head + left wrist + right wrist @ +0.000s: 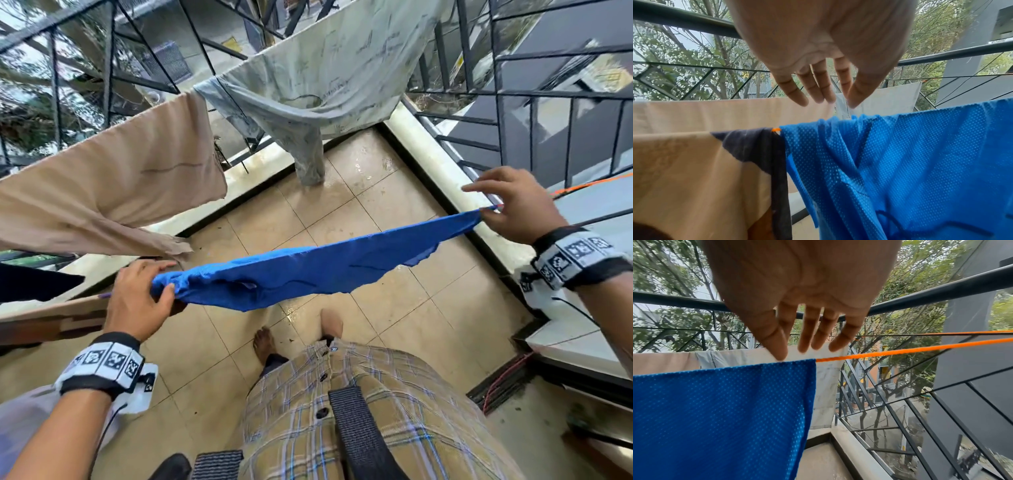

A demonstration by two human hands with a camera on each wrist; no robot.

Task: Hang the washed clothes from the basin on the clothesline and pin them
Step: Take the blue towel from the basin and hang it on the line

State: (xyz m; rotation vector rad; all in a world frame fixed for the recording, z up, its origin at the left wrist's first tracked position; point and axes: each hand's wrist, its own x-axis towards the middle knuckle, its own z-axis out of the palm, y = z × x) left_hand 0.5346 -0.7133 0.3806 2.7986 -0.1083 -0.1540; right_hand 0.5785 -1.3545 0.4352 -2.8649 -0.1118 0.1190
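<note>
A blue mesh garment (308, 270) (900, 162) (725, 410) hangs folded over the orange clothesline (900, 350) (589, 181). My left hand (144, 294) (828, 91) is at its bunched left end, fingers straight above the fold and thumb against the cloth. At the flat right end is my right hand (513, 209) (807, 337), fingers spread and straight, the thumb tip touching the top edge. No pins or basin show in any view.
A beige cloth (113, 181) and a pale printed sheet (325, 75) hang on a farther line. Left of the blue garment, a tan cloth with a dark patch (748, 146) shares the near line. A black metal railing (513, 68) and a ledge (445, 161) border the tiled balcony.
</note>
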